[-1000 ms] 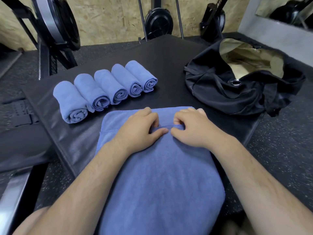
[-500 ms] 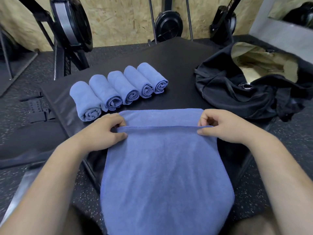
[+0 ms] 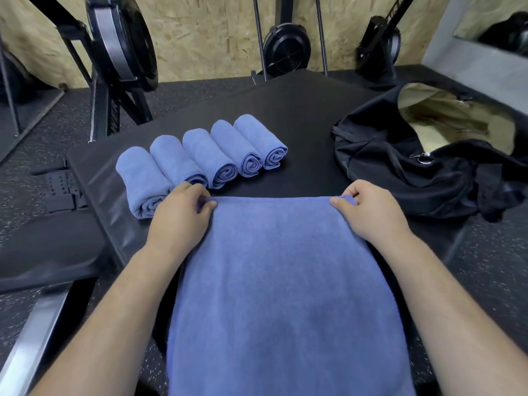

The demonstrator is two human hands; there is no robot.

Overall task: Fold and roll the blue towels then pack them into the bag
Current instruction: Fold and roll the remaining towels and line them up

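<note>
A flat blue towel (image 3: 285,281) lies lengthwise over the near edge of the black padded platform (image 3: 300,110) and hangs toward me. My left hand (image 3: 180,215) pinches its far left corner. My right hand (image 3: 368,212) pinches the far right corner, and the far edge runs straight between them. Several rolled blue towels (image 3: 205,155) lie side by side in a row just beyond my left hand. The black bag (image 3: 400,164) sits at the right with its mouth open, showing a tan lining.
Gym machines with black discs (image 3: 288,50) and steel frames stand along the chipboard wall behind the platform. A black bench pad (image 3: 43,247) lies low at the left. Speckled rubber flooring surrounds the platform.
My hands slid apart from the middle of the towel's far edge to its two corners. The exposed lower layer beyond that edge is now covered.
</note>
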